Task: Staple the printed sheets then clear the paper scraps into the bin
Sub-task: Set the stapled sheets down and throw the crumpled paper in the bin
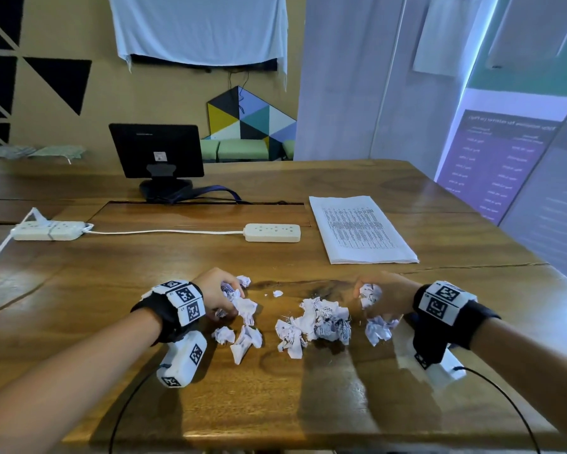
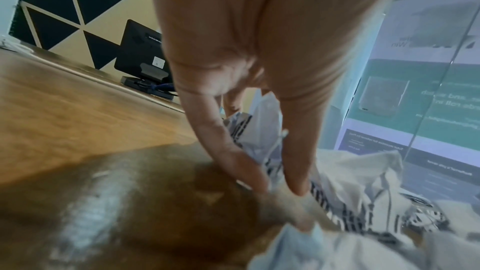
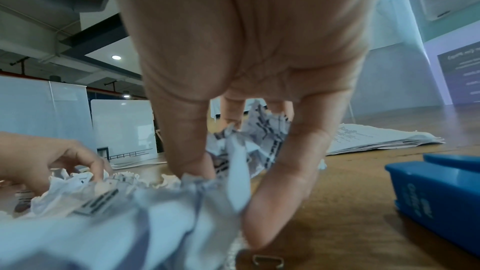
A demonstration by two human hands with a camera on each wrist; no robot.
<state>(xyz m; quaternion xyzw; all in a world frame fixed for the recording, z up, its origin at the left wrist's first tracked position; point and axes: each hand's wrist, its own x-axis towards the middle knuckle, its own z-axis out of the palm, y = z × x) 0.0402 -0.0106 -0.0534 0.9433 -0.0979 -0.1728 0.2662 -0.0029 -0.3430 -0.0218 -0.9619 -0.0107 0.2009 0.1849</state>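
Note:
Several crumpled paper scraps [image 1: 311, 322] lie on the wooden table [image 1: 275, 394] between my hands. My left hand [image 1: 223, 294] curls its fingers round a scrap [image 2: 259, 130] at the left of the pile. My right hand [image 1: 373, 298] grips another printed scrap [image 1: 370, 294] [image 3: 259, 137] at the right. The stack of printed sheets [image 1: 360, 229] lies flat farther back on the right. A blue stapler [image 3: 436, 198] sits on the table just right of my right hand, seen only in the right wrist view. A loose staple [image 3: 267, 261] lies near that hand.
Two white power strips [image 1: 272, 232] [image 1: 47, 230] joined by a cable lie across the middle of the table. A black monitor [image 1: 157, 152] stands behind them. No bin is in view. Black wrist-camera cables [image 1: 505, 398] trail over the near table edge.

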